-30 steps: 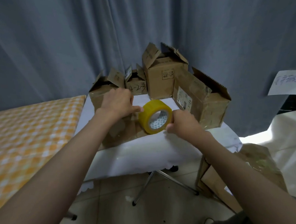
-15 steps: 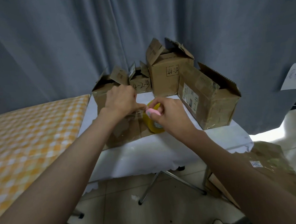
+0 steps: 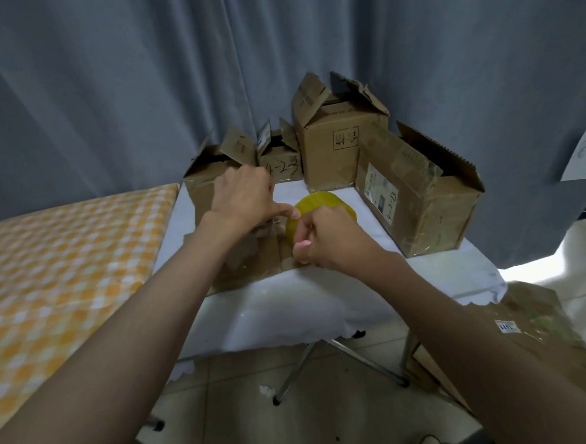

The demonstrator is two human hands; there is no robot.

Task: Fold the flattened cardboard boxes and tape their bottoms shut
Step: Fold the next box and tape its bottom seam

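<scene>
Standing right by the little white-covered table (image 3: 324, 305), here's how it looks. There's a cardboard box (image 3: 252, 258) lying on the near-left part of the tabletop, and the person is bent over it with both bare arms stretched out. The left hand (image 3: 245, 200) rests on top of that box, fingers curled down onto the cardboard and the thumb poking out to the right, tip touching the yellow tape roll (image 3: 321, 203). Looks like it's pinning something down there, maybe the loose end of the tape, but the tape is clear and I honestly can't tell.

The right hand (image 3: 333, 236) is wrapped around the near side of the roll, fingers curled on it, so it's got a proper hold. The roll stands on edge, right at the right edge of the box, on the table.

Behind all that, along the grey curtain (image 3: 105, 96), there's a row of boxes with flaps up: a low one (image 3: 209, 172) at the left, a small one (image 3: 281, 164) with handwriting on it, a tall one (image 3: 335, 143), and a big labelled one (image 3: 417, 207) at the right, shiny with tape. Flattened cardboard (image 3: 538, 327) leans on the floor at the lower right. An orange checked cloth (image 3: 54, 270) covers the surface to the left.
</scene>
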